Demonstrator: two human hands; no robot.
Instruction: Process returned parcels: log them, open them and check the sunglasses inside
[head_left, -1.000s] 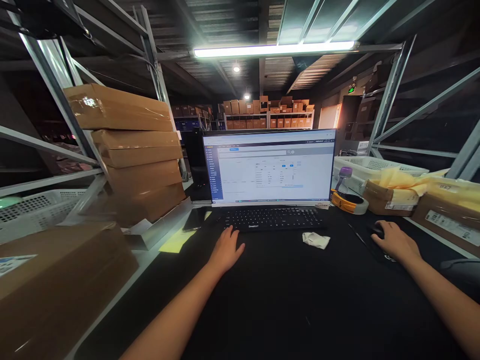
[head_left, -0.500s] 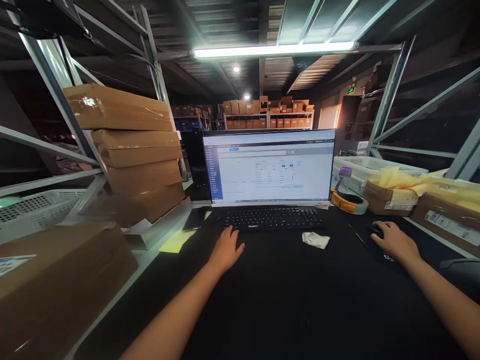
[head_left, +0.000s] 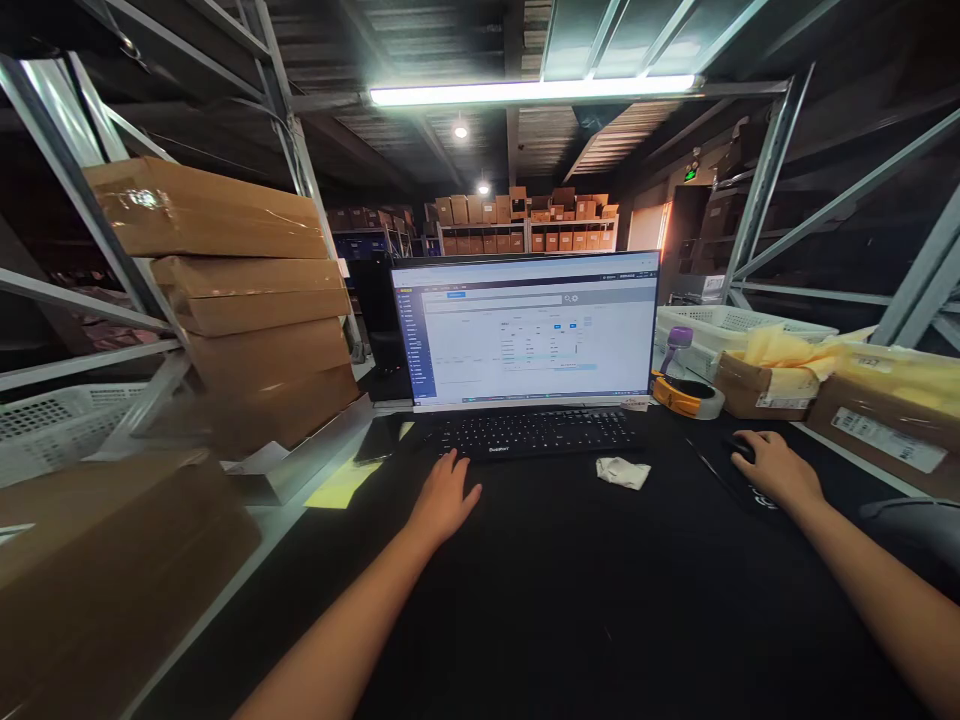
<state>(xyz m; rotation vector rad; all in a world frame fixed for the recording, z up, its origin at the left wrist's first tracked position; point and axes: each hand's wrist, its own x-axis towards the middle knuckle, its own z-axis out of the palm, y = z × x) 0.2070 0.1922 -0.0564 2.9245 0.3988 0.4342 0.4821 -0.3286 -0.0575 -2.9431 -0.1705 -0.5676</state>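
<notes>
My left hand (head_left: 442,497) rests at the lower left edge of a black keyboard (head_left: 536,432), its fingers stretched out and thumb spread, holding nothing. On the right, my right hand (head_left: 780,468) is curved over a black computer mouse (head_left: 742,449), which it mostly covers. Behind the keyboard stands a lit monitor (head_left: 529,335) showing a page with a search bar and a small table; its text is too small to read. A crumpled white tissue (head_left: 623,473) lies just below the keyboard. A thin dark pen-like stick (head_left: 706,460) is left of the mouse.
Cardboard boxes (head_left: 255,295) are stacked at the left, with yellow paper (head_left: 337,487) and a dark phone-like slab (head_left: 379,440) beside them. Right of the monitor are a tape roll (head_left: 686,397), a purple-capped bottle (head_left: 678,345), a white basket (head_left: 739,325) and boxes of yellow packaging (head_left: 787,355).
The whole view has shifted slightly, so things sit a little further left. Both hands keep their places at the keyboard and the mouse. The page on the monitor looks the same.
</notes>
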